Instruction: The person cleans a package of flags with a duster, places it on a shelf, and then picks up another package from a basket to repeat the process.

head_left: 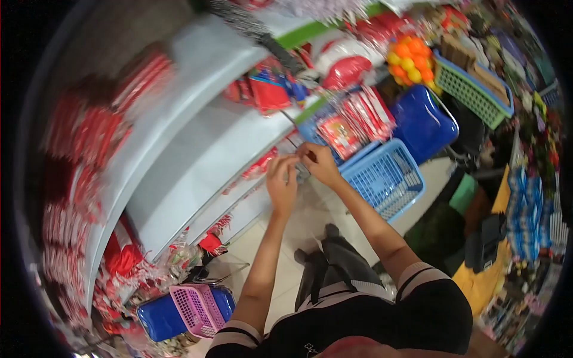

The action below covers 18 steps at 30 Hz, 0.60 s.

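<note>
My left hand [282, 179] and my right hand [320, 166] meet at the edge of the white shelf [197, 146], with the fingertips of both bent in and almost touching. Something small and dark reddish shows at the fingers of my right hand; what it is stays too blurred to name. Whatever my left hand pinches is hidden. Red packets [261, 164] lie on the shelf just beyond my left fingers. Close to my right forearm is a blue plastic basket [388, 179], and red-and-white packaged goods [358, 122] are piled behind it.
Stacks of red packets [89, 134] line the upper shelf at left. A blue stool [421, 122], a green basket [468, 89] and orange and yellow balls [412, 59] are at upper right. A pink basket [198, 310] rests on another blue stool [160, 317] at lower left.
</note>
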Tool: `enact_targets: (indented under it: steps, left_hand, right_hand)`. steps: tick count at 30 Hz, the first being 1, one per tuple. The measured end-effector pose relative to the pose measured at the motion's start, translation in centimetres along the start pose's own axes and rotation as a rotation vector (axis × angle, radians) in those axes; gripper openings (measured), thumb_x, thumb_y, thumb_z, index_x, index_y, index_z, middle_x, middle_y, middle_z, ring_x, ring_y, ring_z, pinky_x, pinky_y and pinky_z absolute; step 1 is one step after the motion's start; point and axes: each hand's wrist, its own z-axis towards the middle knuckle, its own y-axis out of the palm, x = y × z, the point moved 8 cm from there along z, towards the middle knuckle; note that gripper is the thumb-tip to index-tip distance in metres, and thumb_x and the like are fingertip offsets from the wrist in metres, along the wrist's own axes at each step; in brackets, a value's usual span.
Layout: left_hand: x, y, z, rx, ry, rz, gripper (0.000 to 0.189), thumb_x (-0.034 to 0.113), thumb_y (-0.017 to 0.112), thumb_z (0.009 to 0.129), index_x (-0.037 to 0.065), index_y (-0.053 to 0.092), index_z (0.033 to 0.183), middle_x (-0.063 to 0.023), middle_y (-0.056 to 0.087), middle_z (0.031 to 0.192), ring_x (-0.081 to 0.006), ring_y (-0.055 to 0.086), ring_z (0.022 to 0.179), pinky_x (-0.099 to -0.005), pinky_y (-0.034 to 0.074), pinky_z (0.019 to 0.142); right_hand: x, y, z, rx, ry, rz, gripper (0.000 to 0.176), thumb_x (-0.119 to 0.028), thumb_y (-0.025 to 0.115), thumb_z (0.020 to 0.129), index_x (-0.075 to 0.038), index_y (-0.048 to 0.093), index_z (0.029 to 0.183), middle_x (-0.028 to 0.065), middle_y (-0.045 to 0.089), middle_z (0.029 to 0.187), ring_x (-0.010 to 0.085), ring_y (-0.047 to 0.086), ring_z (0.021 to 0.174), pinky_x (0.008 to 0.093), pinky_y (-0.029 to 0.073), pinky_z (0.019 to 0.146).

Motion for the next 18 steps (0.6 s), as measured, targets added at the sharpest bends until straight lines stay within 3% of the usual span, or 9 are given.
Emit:
enact_targets:
  steps: [2,5,8,11,12,15,16,18]
  left_hand:
    - [-4.0,6.9,-4.4,-0.155,-0.089,-0.017,0.016,0.000,0.054,0.078,0.006,0.064,0.089,-0.0088,0.062,0.092,-0.0260,0.057,0.090,-0.0333,0.044,0.079]
    - [-7.3,14.9,-7.7,-0.324,-0.249,-0.114,0.013,0.002,0.054,0.079,0.005,0.064,0.088,-0.0092,0.062,0.090,-0.0262,0.058,0.086,-0.0321,0.045,0.077]
    - [-10.4,21.2,-8.5,-0.364,-0.399,-0.192,0.013,0.003,0.054,0.080,0.005,0.064,0.089,-0.0103,0.063,0.086,-0.0270,0.060,0.081,-0.0330,0.046,0.076]
    - [-15.0,26.8,-8.1,-0.281,-0.404,-0.182,0.012,0.005,0.055,0.081,0.004,0.063,0.089,-0.0107,0.064,0.083,-0.0276,0.061,0.077,-0.0335,0.047,0.073]
    - [-16.8,28.7,-7.9,-0.305,-0.358,-0.092,0.012,0.008,0.055,0.081,0.004,0.063,0.090,-0.0108,0.064,0.084,-0.0287,0.061,0.078,-0.0356,0.047,0.073]
    - [-22.4,33.9,-7.6,-0.389,-0.159,0.351,0.019,0.019,0.059,0.080,0.004,0.062,0.093,-0.0116,0.065,0.089,-0.0321,0.061,0.083,-0.0412,0.049,0.073]
    - [-23.3,35.4,-7.4,-0.417,-0.077,0.527,0.023,0.023,0.060,0.080,0.004,0.062,0.094,-0.0120,0.066,0.090,-0.0332,0.062,0.085,-0.0429,0.049,0.074]
    - [-27.8,37.9,-8.8,-0.602,-0.447,0.574,0.037,0.035,0.063,0.076,0.004,0.063,0.095,-0.0156,0.065,0.092,-0.0325,0.062,0.088,-0.0421,0.048,0.075]
  right_hand:
    - [9.9,-3.1,-3.3,0.063,0.136,-0.122,0.009,-0.004,0.056,0.077,0.001,0.061,0.083,0.0078,0.053,0.058,0.0117,0.046,0.051,0.0282,0.038,0.048]
    - [19.1,-8.2,-7.4,0.166,0.350,-0.195,0.010,-0.005,0.056,0.077,0.001,0.062,0.082,0.0079,0.053,0.056,0.0123,0.048,0.050,0.0289,0.038,0.048]
    - [26.5,-11.1,-10.8,0.209,0.576,-0.213,0.012,-0.006,0.056,0.076,0.000,0.063,0.083,0.0158,0.060,0.064,0.0251,0.058,0.056,0.0353,0.042,0.053]
    - [30.7,-12.3,-13.0,0.244,0.598,-0.166,0.011,-0.004,0.053,0.078,-0.001,0.063,0.081,0.0028,0.051,0.054,0.0076,0.045,0.049,0.0251,0.035,0.046]
    - [32.0,-12.3,-13.6,0.266,0.625,-0.104,0.011,-0.003,0.053,0.079,-0.001,0.063,0.082,0.0005,0.050,0.055,0.0057,0.044,0.050,0.0237,0.033,0.046]
    - [35.4,-12.1,-15.0,0.303,0.630,-0.117,0.009,-0.003,0.056,0.080,-0.002,0.063,0.086,0.0099,0.055,0.057,0.0161,0.049,0.048,0.0307,0.038,0.048]
    - [36.0,-11.9,-15.3,0.352,0.619,-0.021,0.009,-0.002,0.056,0.081,-0.001,0.062,0.086,0.0074,0.052,0.056,0.0130,0.047,0.048,0.0290,0.036,0.047]
    - [36.7,-11.5,-15.7,0.338,0.624,-0.025,0.008,-0.002,0.056,0.081,-0.001,0.062,0.086,0.0059,0.050,0.056,0.0113,0.045,0.048,0.0279,0.035,0.046]
